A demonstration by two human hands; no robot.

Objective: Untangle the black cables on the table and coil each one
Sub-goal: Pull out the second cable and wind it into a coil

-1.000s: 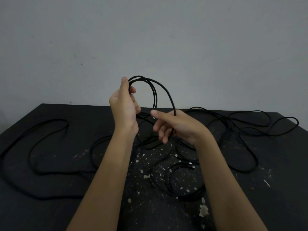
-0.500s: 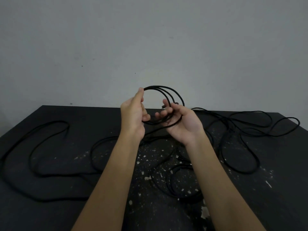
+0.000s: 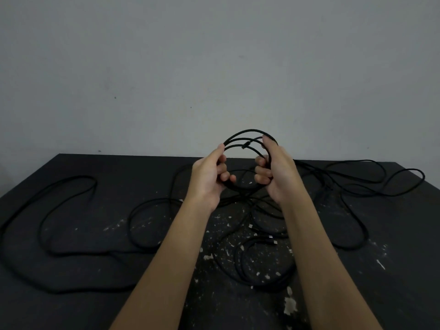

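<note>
No text, label, brand, number or sign can be read anywhere in view.

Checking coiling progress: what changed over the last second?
The right hand turned and took hold of the coil at its right side; the left hand shifted from its top to its left side. The loose cables on the table stayed put.

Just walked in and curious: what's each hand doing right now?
Left hand: closed, gripping the left side of the black cable coil.
Right hand: closed, gripping the coil's right side.
</note>
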